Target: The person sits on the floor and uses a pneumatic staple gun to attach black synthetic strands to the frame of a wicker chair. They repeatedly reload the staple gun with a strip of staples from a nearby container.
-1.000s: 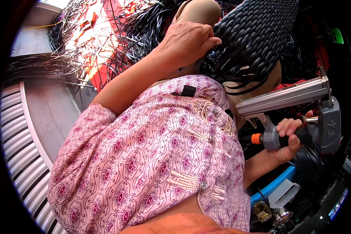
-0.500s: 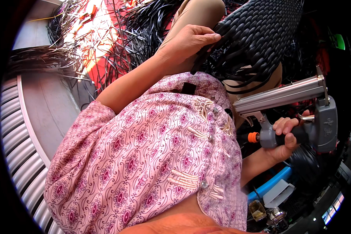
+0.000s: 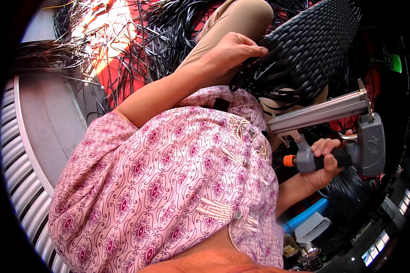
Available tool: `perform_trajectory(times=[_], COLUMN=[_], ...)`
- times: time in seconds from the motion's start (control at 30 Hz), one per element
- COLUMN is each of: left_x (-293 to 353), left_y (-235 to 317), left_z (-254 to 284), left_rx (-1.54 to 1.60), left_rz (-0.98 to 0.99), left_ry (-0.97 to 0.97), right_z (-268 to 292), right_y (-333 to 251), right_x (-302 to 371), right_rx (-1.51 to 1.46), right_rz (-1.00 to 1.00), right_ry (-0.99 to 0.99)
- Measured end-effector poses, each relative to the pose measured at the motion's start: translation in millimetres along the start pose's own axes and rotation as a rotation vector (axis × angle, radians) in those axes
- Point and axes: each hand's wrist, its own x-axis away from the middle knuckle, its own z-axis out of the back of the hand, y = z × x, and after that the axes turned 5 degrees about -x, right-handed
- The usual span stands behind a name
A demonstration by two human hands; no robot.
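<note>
A black woven panel (image 3: 314, 50) of plastic strips leans against my bent knee, with loose strip ends hanging from its near edge. My left hand (image 3: 237, 52) is closed in a pinch at the panel's left edge, thumb against forefinger, on the strips there. Over on the right, my right hand (image 3: 327, 157) wraps round the handle of a grey pneumatic staple gun (image 3: 371, 143). The gun's long silver magazine (image 3: 319, 110) points left toward my lap, just below the loose strips. Part of the panel's far side runs out of view.
Tangled black strips (image 3: 173, 41) lie over a red surface (image 3: 111, 75) ahead and to the left. A bundle of strips (image 3: 41, 57) rests by the ribbed grey rail (image 3: 29, 168). At lower right are a blue item (image 3: 305, 216) and a white tray (image 3: 313, 229). Something bright green (image 3: 394, 63) stands far right.
My left hand has shifted slightly right and down in the picture, still pinched at the panel's edge. The staple gun in my right hand sits a little further left.
</note>
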Motion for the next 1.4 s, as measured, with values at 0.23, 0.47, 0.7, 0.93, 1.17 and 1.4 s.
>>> perform_trajectory(times=[0.23, 0.47, 0.7, 0.93, 1.17, 1.4], left_x=[-10.9, -6.7, -12.5, -22.4, -27.0, -51.6], left_y=[-17.9, -15.9, -11.6, -12.2, -10.9, 13.3], left_z=[1.2, -2.5, -1.5, 4.0, -0.3, -10.7], left_rx=[-0.241, -0.604, -0.517, -0.569, -0.695, -0.828], left_rz=[-0.183, -0.292, -0.426, -0.398, -0.725, -0.796], left_ry=[0.190, 0.362, 0.264, 0.244, 0.276, 0.162], right_z=[-15.1, -17.6, -4.6, 33.2, 7.9, 4.2], right_y=[2.0, 2.5, 7.3, 11.6, 10.7, -2.3], right_x=[-8.3, -11.0, -10.7, -17.4, -9.3, -11.4], right_rx=[-0.057, -0.061, -0.063, 0.059, 0.071, -0.101], right_rz=[-0.057, -0.051, -0.064, -0.099, 0.011, -0.043], right_ry=[-0.064, -0.073, -0.040, -0.102, 0.028, -0.051])
